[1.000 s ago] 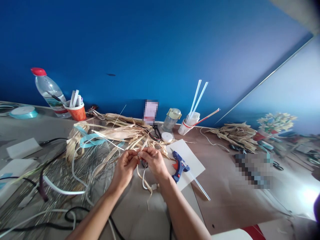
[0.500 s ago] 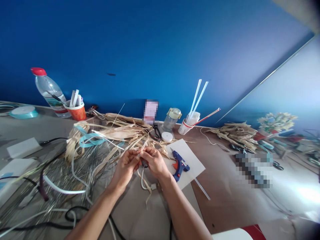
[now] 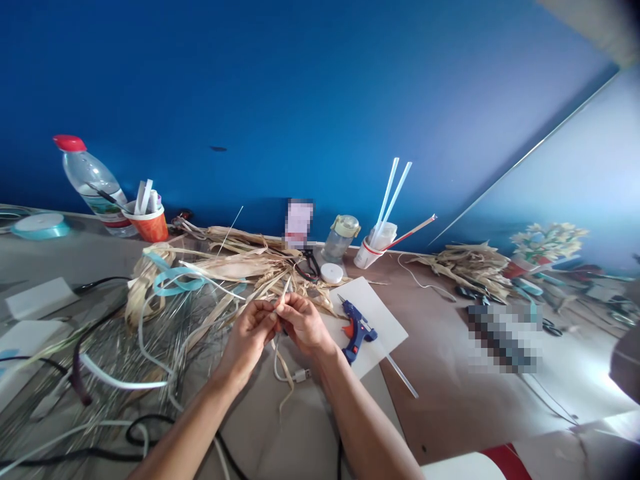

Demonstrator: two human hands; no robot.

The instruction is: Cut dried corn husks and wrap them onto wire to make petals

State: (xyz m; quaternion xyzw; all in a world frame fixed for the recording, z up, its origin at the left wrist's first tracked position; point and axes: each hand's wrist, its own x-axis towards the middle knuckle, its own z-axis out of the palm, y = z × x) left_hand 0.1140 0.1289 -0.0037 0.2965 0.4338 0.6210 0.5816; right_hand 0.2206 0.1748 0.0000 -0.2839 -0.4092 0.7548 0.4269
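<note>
Close together above the work surface, my left hand and my right hand both pinch a narrow pale strip of dried corn husk. Its upper end points up past my fingertips, and a thin tail hangs below them. The part between the fingers is hidden. Behind my hands lies a pile of dried husks. Just right of my right hand, a blue glue gun rests on a white sheet. Under my hands a white cable ends in a USB plug.
Thin wires and cables spread at left, with a light-blue ribbon. Along the blue wall stand a bottle, an orange cup, a jar and a white cup with glue sticks. More husks lie right.
The husk strip's upper end shows more clearly above my fingers, and its hanging tail has shifted left. Both hands keep their pinch. A dark shape has appeared at the right edge.
</note>
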